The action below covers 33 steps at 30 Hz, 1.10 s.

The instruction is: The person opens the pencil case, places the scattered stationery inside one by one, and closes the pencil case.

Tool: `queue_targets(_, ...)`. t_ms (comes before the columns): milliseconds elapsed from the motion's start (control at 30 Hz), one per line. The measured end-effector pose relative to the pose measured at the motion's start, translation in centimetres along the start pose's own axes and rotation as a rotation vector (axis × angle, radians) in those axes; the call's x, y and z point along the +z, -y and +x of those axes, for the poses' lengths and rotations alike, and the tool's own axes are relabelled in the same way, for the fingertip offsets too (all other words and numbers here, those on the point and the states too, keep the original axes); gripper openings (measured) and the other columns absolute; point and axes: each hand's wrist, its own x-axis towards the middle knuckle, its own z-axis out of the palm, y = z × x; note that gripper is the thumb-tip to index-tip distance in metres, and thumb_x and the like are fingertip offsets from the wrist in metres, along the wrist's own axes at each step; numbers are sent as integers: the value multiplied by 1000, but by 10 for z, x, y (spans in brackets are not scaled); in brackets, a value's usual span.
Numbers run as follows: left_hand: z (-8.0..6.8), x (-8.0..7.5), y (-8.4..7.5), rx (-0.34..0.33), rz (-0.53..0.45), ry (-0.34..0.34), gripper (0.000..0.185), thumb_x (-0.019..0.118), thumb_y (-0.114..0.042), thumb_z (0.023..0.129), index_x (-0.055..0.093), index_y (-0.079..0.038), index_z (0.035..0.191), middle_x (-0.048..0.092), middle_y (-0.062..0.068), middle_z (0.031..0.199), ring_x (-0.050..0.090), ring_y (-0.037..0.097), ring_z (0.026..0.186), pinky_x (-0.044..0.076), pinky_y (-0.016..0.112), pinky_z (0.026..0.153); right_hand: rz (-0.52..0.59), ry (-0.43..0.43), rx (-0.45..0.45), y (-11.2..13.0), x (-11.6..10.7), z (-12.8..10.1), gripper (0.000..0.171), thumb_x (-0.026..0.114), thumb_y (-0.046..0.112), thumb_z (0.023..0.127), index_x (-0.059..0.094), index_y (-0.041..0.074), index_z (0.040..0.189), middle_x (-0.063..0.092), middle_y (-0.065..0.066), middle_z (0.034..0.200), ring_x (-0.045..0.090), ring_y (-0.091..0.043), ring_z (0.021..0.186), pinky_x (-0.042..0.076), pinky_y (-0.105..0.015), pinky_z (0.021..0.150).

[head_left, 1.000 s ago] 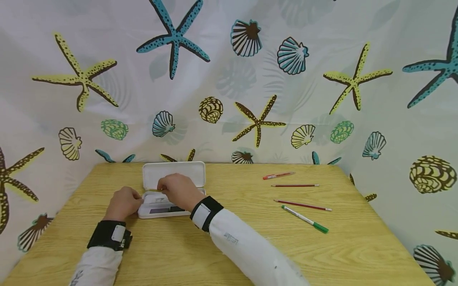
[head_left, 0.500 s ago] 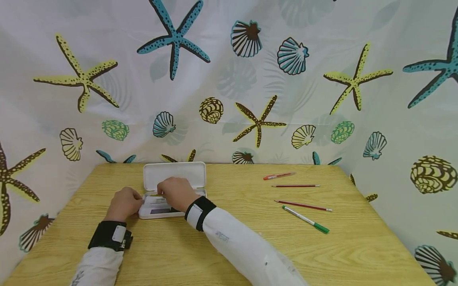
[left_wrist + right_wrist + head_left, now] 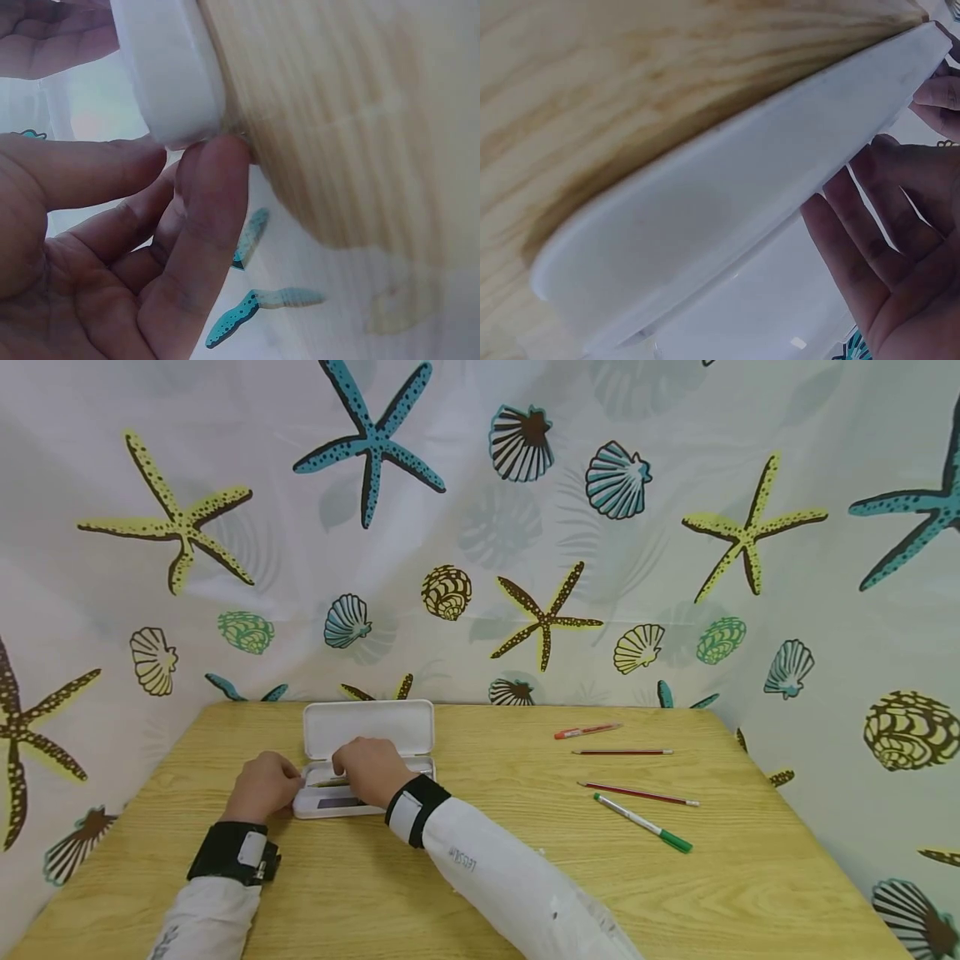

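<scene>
Left hand (image 3: pixel 264 783): thumb (image 3: pixel 97 172) and bent fingers (image 3: pixel 217 187) form a pinch; the forearm (image 3: pixel 210 914) extends forward. Right hand (image 3: pixel 372 770): the back faces up, the fingers (image 3: pixel 845 255) lie slightly parted, and the forearm (image 3: pixel 517 877) slants leftward.

Surface (image 3: pixel 750 868): yellowish wood grain; clock centred on it, head view.
White case (image 3: pixel 368 727): 10 o'clock, lid raised.
Orange pen (image 3: pixel 587 732): 2 o'clock.
Far red pencil (image 3: pixel 622 752): 2 o'clock.
Near red pencil (image 3: pixel 637 793): nearly 3 o'clock.
Green-capped marker (image 3: pixel 642 822): 3 o'clock, slanted.
</scene>
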Motion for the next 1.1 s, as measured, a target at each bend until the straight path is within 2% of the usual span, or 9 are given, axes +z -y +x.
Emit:
queue_targets(233,1,1,0,-3,-3,-1,20,65,-6,96,71,13,95,66,14,76,64,20,58,51,29,53,-6,5,6,-2,-2,-1,20,71,13,97,80,26,109,73,11,96,62,-2,79,52,-21,70)
queue_targets(500,1,1,-2,-8,4,7,21,65,-6,97,71,14,97,66,15,78,63,21,60,51,29,54,41,9,-1,-4,-12,-6,18,71,13,97,80,22,110,74,9,97,60,-2,78,51,-19,69)
queue_targets(867,1,1,1,12,27,-3,20,66,-7,95,72,12,92,65,11,73,62,19,57,48,30,53,111,-37,-29,-5,-38,-18,16,67,20,101,80,22,109,74,11,102,64,-1,87,51,-18,74)
queue_targets(1100,3,2,4,13,26,0,20,66,-7,95,71,11,90,65,10,71,62,18,56,49,29,52,138,-120,-79,-4,-60,-30,16,69,24,100,80,23,111,74,13,103,65,0,93,49,-14,77)
